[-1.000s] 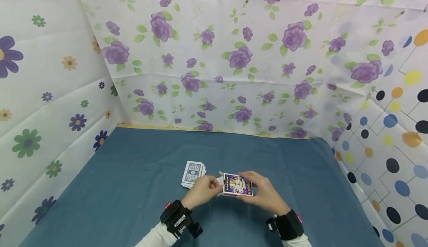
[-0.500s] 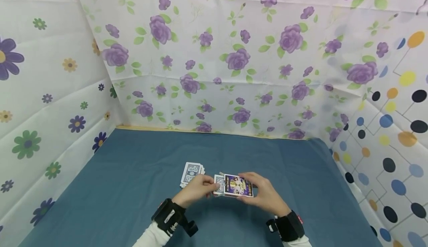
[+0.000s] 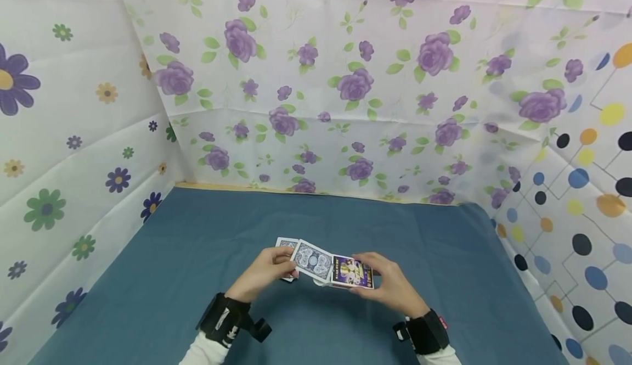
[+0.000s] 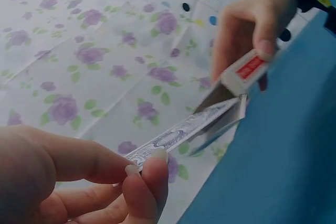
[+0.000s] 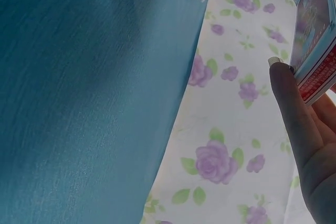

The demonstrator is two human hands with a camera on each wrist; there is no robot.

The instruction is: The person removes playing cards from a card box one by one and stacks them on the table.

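Note:
Between its fingertips and thumb, my left hand (image 3: 263, 273) pinches a playing card (image 3: 312, 260) with a blue patterned back. The card's far end meets the mouth of a small purple-faced card box (image 3: 353, 273), which my right hand (image 3: 390, 284) grips by its sides. In the left wrist view, the card (image 4: 176, 134) slants up to the opening, and the box (image 4: 245, 72) shows a white side with a red label. A flap hangs below the card there. Behind the left hand lies a stack of cards (image 3: 286, 241), mostly hidden by the hand and the held card.
Blue cloth (image 3: 419, 233) covers the table. Flower-printed sheets (image 3: 321, 79) rise behind it and at the left, and a dotted sheet (image 3: 577, 233) stands at the right. Each wrist wears a black strap with a camera.
My left hand has moved left, drawing the card out of the box from barely showing to nearly full length, now at a slant. The right hand and box have stayed in place.

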